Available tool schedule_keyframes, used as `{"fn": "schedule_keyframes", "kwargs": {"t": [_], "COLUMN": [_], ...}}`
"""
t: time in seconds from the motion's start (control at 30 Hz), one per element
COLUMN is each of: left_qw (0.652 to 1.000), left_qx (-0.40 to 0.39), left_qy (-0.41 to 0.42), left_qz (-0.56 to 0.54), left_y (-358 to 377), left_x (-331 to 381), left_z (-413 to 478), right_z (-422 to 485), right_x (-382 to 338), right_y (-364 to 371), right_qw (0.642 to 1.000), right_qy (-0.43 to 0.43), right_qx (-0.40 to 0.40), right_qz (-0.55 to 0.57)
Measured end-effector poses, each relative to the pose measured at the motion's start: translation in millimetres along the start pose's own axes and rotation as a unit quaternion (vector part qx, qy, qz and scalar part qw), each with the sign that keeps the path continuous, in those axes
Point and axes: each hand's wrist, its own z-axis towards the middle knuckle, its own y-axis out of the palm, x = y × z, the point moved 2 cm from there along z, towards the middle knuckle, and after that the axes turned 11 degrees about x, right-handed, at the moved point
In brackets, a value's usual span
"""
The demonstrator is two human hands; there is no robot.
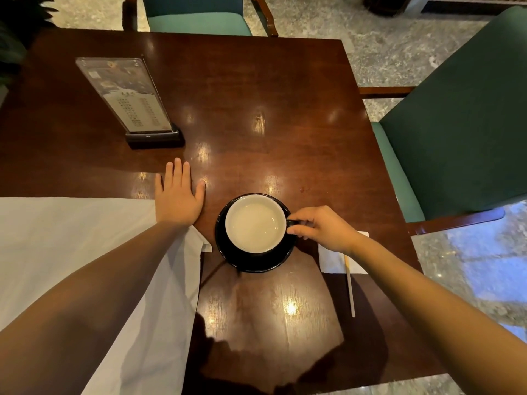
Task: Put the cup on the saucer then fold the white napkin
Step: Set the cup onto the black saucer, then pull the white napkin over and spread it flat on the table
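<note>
A black cup with a white inside stands on a black saucer near the middle of the dark wooden table. My right hand pinches the cup's handle on its right side. A large white napkin lies spread over the left part of the table, under my left forearm. My left hand lies flat with straight fingers on the table at the napkin's upper right corner.
A clear menu stand on a dark base stands at the back left. A small white paper napkin and a wooden stir stick lie right of the saucer. Green chairs stand at the right and far sides.
</note>
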Motion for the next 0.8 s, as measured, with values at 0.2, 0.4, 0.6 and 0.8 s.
{"fn": "schedule_keyframes", "kwargs": {"t": [0.2, 0.4, 0.6, 0.8], "left_qw": [1.0, 0.998, 0.975, 0.93], "left_qx": [0.0, -0.055, -0.219, -0.36], "left_qy": [0.008, 0.004, 0.028, 0.073], "left_qz": [0.004, 0.014, 0.006, 0.005], "left_y": [-0.7, -6.5, -39.8, -103.4], "left_x": [-0.4, 1.2, -5.3, -32.4], "left_z": [-1.0, 3.8, 25.1, 19.9], "right_z": [1.6, 6.8, 14.9, 62.0], "right_x": [-1.0, -7.0, -25.9, -92.1], "right_y": [0.3, -8.2, -29.7, -43.5], "right_qw": [1.0, 0.998, 0.987, 0.962], "right_qy": [-0.006, 0.041, 0.125, 0.185], "right_qx": [-0.012, -0.045, -0.09, -0.153], "right_qz": [-0.027, 0.01, 0.039, -0.128]}}
